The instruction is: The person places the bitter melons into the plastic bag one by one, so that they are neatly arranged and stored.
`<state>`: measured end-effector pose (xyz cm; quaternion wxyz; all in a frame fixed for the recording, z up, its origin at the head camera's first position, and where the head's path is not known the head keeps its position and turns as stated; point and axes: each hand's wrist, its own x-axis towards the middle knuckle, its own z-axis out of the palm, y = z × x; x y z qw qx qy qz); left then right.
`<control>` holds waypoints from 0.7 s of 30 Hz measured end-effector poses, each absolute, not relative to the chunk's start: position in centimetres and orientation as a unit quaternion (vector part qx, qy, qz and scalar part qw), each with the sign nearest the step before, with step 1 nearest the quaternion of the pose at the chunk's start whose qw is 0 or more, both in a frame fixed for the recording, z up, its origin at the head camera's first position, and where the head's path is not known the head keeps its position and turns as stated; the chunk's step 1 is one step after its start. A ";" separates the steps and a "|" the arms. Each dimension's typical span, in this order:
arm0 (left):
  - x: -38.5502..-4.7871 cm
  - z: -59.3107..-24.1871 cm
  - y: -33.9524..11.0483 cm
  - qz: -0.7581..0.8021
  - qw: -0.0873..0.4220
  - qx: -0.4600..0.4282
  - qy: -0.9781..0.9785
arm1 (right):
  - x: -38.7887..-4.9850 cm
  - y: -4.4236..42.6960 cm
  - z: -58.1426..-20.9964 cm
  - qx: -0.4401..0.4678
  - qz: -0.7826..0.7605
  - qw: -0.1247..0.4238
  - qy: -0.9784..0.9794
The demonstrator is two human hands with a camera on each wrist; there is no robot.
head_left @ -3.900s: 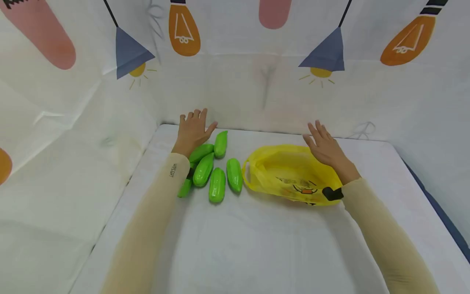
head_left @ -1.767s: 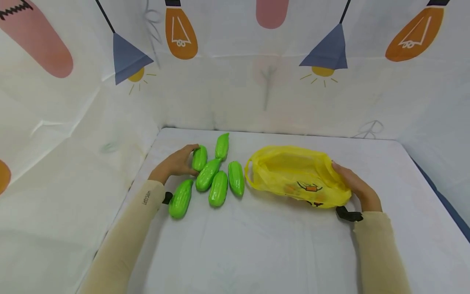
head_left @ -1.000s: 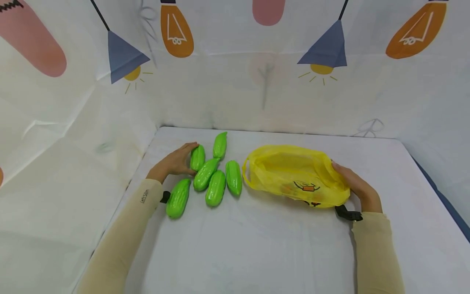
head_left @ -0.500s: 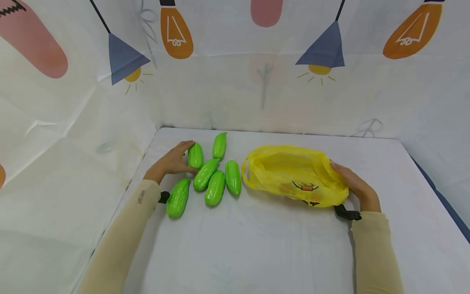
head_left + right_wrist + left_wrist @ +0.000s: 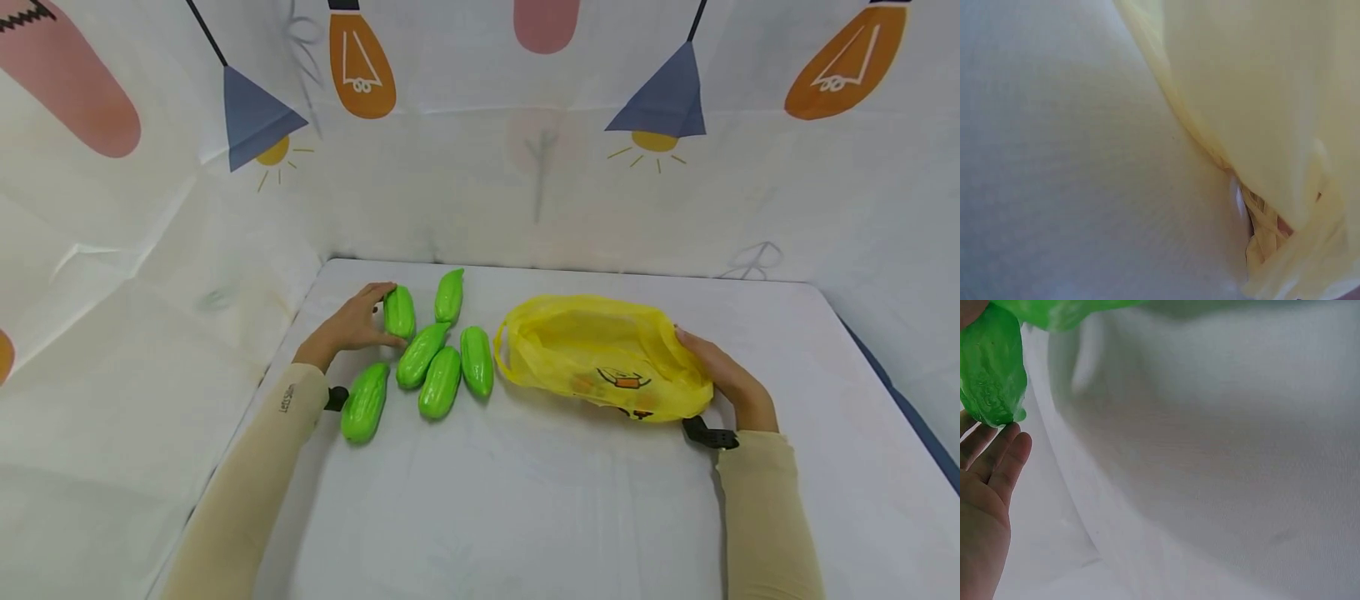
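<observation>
My left hand [image 5: 352, 325] holds the leftmost back green cucumber-shaped vegetable [image 5: 400, 312] by its ends, fingers at the far end and thumb near the close end. In the left wrist view, fingertips [image 5: 1013, 440] touch the tip of that vegetable [image 5: 991, 369], whose skin is shiny and lumpy. Several similar vegetables [image 5: 440, 383] lie beside it; one [image 5: 365, 404] sits just in front of the left wrist. My right hand [image 5: 723, 375] grips the right side of a yellow plastic bag [image 5: 600, 367], its mouth spread wide. Most right fingers are hidden by the bag [image 5: 1254, 94].
Everything lies on a white table [image 5: 540, 500]. A white cloth wall [image 5: 480, 192] printed with lamps and bulbs rises behind it and on the left. The bag's handle loop [image 5: 502, 350] reaches close to the nearest vegetable.
Both hands have come down from raised, spread poses: the left onto a vegetable, the right onto the bag's right side. The held vegetable has shifted slightly left and away.
</observation>
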<state>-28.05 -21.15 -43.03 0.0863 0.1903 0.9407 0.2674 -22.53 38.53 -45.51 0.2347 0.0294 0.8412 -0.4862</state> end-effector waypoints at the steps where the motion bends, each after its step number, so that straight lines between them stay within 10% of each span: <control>1: -28.1 -42.9 -21.1 0.274 0.085 0.190 0.939 | -22.6 38.5 -45.5 0.030 -0.486 0.235 0.841; 21: -28.4 -34.1 -10.2 0.441 0.039 0.276 0.853 | -22.5 38.6 -45.8 0.021 -0.488 0.231 0.841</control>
